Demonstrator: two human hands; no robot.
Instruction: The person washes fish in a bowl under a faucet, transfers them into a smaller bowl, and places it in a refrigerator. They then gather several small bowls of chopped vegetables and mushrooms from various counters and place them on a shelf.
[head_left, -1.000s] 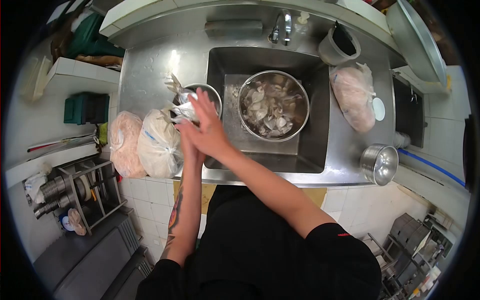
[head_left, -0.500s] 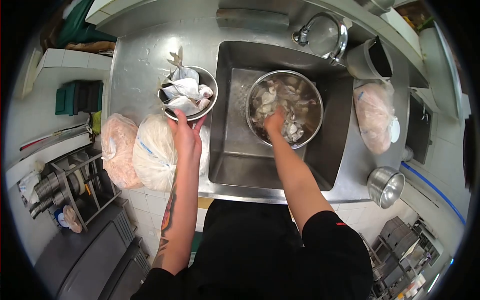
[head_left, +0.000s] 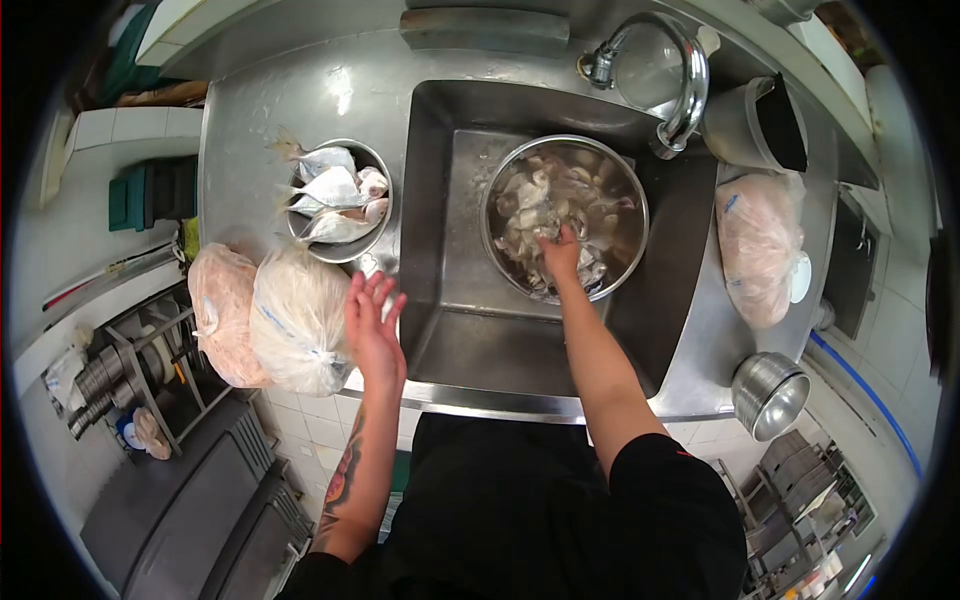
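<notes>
The right hand (head_left: 562, 258) dipped into a metal bowl (head_left: 484, 215) in the sink (head_left: 470, 345); murky water blurred the pale pieces (head_left: 530, 195) and hid whether it gripped any. The left hand (head_left: 374, 325), open, hovered near silvery fish (head_left: 335, 188) in a smaller bowl (head_left: 373, 234). Blue print on a plastic bag (head_left: 300, 315) was illegible.

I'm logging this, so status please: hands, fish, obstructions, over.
Right hand in large bowl among pale pieces, grip unclear. Left hand open, empty. Silvery fish in small bowl. Whitish bag close beside left hand; nothing seen blocking right.
</notes>
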